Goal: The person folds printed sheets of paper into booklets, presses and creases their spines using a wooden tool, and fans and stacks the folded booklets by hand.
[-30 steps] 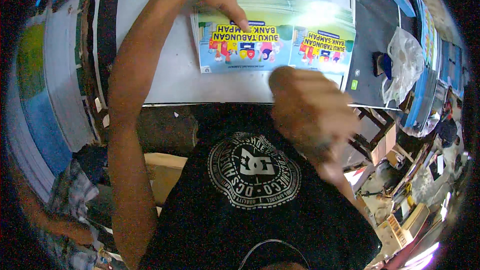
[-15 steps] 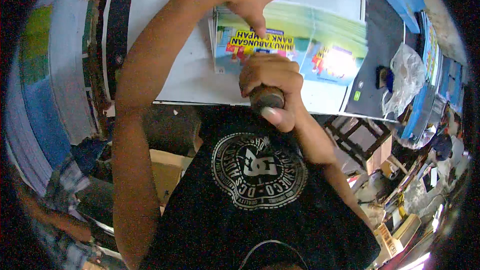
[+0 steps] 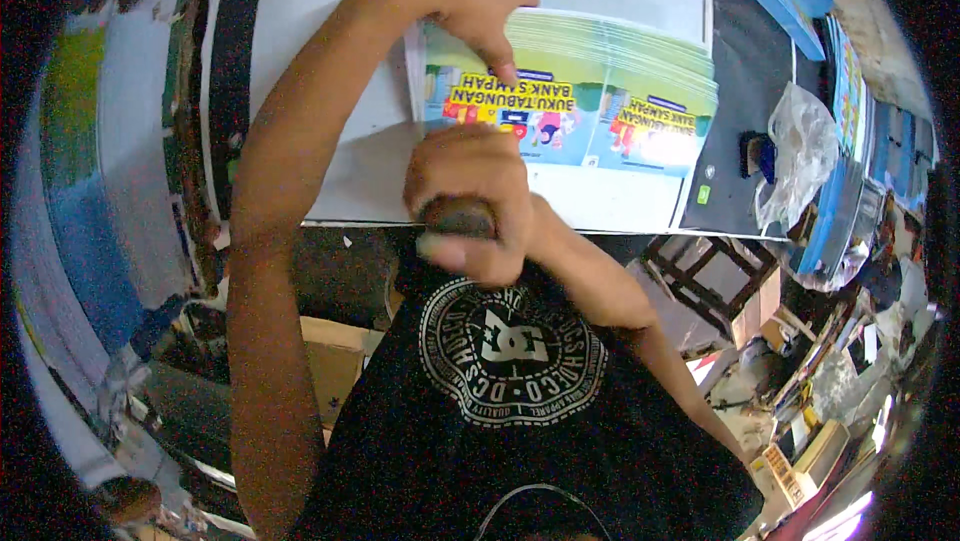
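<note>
Two rows of overlapping printed booklets (image 3: 590, 126), green, blue and yellow, lie fanned across a white board. At the far side of the left row is my left hand (image 3: 480, 6). Its thumb stretches down onto the booklet covers, apart from the fingers, whose tips I cannot see clearly. My right hand (image 3: 475, 176) is closed in a fist around a dark, round-ended handle (image 3: 460, 218), above the near left corner of the booklets. The rest of that tool is hidden beneath the fist.
The white board (image 3: 350, 181) lies on a dark tabletop (image 3: 745, 51). To the right are a crumpled clear plastic bag (image 3: 805, 146) and stacked blue printed sheets (image 3: 835, 201). Tall stacks of sheets (image 3: 110, 231) stand at the left. A cardboard box (image 3: 335, 356) sits below the table edge.
My right hand has moved left and a little nearer to me with the handle, uncovering more of the booklets. My left hand has shifted slightly left, its thumb still on the covers.
</note>
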The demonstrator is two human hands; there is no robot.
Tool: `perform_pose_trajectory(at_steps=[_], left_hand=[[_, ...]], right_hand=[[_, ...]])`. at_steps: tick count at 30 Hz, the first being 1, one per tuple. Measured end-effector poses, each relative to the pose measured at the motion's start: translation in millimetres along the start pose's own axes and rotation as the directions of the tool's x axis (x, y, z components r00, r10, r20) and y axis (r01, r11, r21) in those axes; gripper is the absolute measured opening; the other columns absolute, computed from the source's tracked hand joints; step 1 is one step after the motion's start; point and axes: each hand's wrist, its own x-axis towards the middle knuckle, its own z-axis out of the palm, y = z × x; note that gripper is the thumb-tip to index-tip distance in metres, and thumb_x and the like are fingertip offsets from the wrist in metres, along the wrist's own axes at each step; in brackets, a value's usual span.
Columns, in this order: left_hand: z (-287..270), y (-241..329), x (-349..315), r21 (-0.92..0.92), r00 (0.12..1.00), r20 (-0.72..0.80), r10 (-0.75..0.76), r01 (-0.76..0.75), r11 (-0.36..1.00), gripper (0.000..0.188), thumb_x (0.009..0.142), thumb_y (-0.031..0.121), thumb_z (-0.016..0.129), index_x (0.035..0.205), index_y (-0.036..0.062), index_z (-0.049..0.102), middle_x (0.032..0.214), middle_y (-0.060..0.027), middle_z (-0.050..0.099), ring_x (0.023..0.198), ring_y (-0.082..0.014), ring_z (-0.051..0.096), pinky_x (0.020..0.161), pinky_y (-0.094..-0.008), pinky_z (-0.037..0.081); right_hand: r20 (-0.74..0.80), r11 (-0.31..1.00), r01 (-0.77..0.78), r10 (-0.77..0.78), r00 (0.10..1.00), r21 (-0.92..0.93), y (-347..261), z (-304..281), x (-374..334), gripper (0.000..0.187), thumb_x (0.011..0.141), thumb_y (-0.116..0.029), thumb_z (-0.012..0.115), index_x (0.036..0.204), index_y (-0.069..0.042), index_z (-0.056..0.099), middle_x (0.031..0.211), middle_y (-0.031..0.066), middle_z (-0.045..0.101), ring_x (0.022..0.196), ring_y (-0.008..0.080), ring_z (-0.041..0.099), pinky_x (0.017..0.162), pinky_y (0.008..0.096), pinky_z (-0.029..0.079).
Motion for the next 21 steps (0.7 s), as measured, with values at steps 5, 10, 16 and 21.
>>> perform_pose_trajectory(at_steps=[5,10,16,21], left_hand=[[-15,9,3,-0.054,0.998,0.061,-0.027,0.030,0.998,0.074,0.061,0.049,0.088,0.110,-0.0032,0.067,0.108,-0.0224,0.068,0.100,-0.0381,0.066,0.087,-0.0424,0.054],[4,-20,15,-0.179,0.997,0.072,0.020,-0.007,0.984,0.070,0.058,0.048,0.090,0.100,-0.0035,0.068,0.095,-0.0217,0.071,0.089,-0.0358,0.070,0.080,-0.0417,0.055],[-9,-5,13,-0.204,0.992,0.124,-0.026,0.051,0.978,0.063,0.060,0.042,0.090,0.098,-0.0030,0.068,0.094,-0.0203,0.072,0.088,-0.0294,0.071,0.078,-0.0401,0.055],[-5,-8,7,-0.161,0.985,0.152,-0.086,0.111,0.981,0.081,0.061,0.045,0.090,0.119,-0.0057,0.064,0.116,-0.0262,0.067,0.107,-0.0348,0.067,0.096,-0.0386,0.052]], right_hand=[[0.076,0.999,0.034,-0.031,0.997,-0.037,-7,9,5,0.029,0.066,-0.027,0.073,0.063,-0.007,0.052,0.060,0.0096,0.053,0.054,0.0344,0.055,0.051,0.0433,0.042],[-0.062,1.000,-0.030,0.030,0.998,0.004,1,-1,-1,0.029,0.067,-0.028,0.073,0.064,-0.006,0.054,0.059,0.0106,0.052,0.055,0.0353,0.053,0.052,0.0447,0.040],[-0.219,0.998,-0.059,0.053,0.974,-0.019,-47,-61,-34,0.036,0.080,-0.036,0.063,0.067,-0.003,0.060,0.065,0.0106,0.061,0.060,0.0270,0.061,0.057,0.0354,0.046],[-0.342,0.964,-0.258,0.263,0.902,0.061,-26,-80,-65,0.034,0.080,-0.033,0.064,0.069,-0.001,0.063,0.071,0.0099,0.066,0.064,0.0222,0.064,0.059,0.0339,0.050]])
